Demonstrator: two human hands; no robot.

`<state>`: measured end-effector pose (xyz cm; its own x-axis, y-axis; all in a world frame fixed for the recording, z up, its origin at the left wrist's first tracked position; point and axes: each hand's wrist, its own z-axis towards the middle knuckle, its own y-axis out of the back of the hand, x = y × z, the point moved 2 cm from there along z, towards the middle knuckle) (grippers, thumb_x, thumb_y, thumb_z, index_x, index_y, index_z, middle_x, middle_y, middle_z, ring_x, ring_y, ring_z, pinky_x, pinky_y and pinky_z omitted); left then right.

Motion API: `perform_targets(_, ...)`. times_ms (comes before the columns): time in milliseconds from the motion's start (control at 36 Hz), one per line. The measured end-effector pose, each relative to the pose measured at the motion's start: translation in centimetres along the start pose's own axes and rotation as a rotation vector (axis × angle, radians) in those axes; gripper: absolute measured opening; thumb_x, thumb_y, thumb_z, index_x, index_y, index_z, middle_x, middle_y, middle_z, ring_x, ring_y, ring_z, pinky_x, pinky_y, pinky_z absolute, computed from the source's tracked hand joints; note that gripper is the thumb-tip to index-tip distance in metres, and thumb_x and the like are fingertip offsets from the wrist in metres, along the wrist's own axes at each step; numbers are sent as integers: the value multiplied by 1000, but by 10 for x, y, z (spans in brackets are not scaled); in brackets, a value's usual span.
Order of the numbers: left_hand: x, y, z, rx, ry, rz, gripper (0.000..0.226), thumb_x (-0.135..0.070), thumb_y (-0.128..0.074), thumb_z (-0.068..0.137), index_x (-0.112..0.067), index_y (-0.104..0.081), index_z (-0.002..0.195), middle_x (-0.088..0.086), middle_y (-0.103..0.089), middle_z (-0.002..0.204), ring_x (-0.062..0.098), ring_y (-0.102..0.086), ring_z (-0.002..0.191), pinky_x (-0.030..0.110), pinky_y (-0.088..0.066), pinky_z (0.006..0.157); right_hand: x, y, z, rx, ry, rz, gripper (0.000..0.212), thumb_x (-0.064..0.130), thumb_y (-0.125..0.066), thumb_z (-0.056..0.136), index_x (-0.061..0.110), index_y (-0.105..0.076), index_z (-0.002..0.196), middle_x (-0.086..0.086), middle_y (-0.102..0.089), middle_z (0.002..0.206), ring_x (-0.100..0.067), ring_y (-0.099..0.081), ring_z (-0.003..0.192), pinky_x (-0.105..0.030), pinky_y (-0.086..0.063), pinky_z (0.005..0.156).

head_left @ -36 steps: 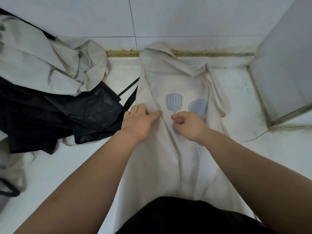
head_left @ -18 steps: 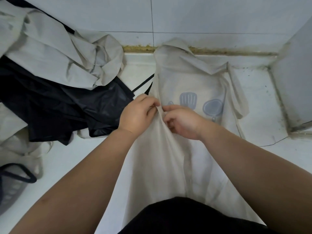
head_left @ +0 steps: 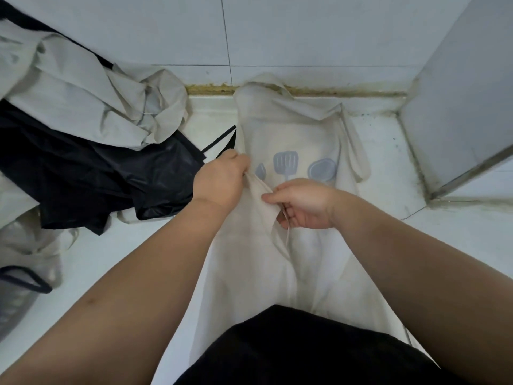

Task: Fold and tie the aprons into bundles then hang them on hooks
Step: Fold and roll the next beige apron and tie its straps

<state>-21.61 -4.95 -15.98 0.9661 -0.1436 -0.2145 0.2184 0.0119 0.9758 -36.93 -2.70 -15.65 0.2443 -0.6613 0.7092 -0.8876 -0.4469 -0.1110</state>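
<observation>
Parted since before, left hand [head_left: 219, 182] and right hand [head_left: 302, 204] each pinch a raised fold of the apron [head_left: 291, 134], which lies lengthwise toward the wall [head_left: 305, 37].

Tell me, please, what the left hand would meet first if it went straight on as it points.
The left hand would probably meet the cream apron it grips, near the blue spatula print.

Left hand [head_left: 222, 179] curled tight, right hand [head_left: 302, 204] pinching, forearms converging

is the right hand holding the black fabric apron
No, the right hand pinches the cream utensil-print apron; the black fabric apron lies at left.
</observation>
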Motion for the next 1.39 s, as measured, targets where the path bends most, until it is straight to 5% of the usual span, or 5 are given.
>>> perform_targets(583,-14,-50,-35,625,242,232,81,-64,-34,93,-29,8,153,0,24,158,29,15,147,65,-2,112,12,80,-49,-803,274,-329,24,14,-61,85,10,-48,65,-7,-41,57,-21,-40,48,-21,-31,41)
perform_targets(667,-13,-46,-35,582,363,234,78,-59,-33,95,-27,9,153,5,22,158,33,15,146,67,-1,110,9,100,-58,-1225,371,-209,16,21,-49,91,14,-60,99,-9,-62,95,-27,-57,89,-24,-46,74)
perform_targets(778,-22,-42,-36,452,397,202,87,-39,-49,96,-22,15,151,11,21,158,34,13,146,63,-3,113,-7,103,-67,-1575,138,-342,72,30,-55,91,25,-14,150,-10,-18,155,-27,-27,138,-41,-22,111)
perform_targets(1056,-59,-55,-53,440,16,-120,54,-35,-51,94,-26,-37,145,3,-21,156,24,-24,142,40,-30,112,-69,75,-55,-684,-211,-196,20,21,-54,89,3,-52,97,-15,-54,90,-31,-58,73,-33,-52,53)
perform_targets(1389,-52,-63,-70,556,134,94,75,-67,-31,91,-39,4,151,-6,16,160,20,10,148,57,-11,114,-65,45,-28,-796,338,-321,26,11,-56,84,21,-45,105,11,-50,76,-15,-53,75,-27,-44,66)
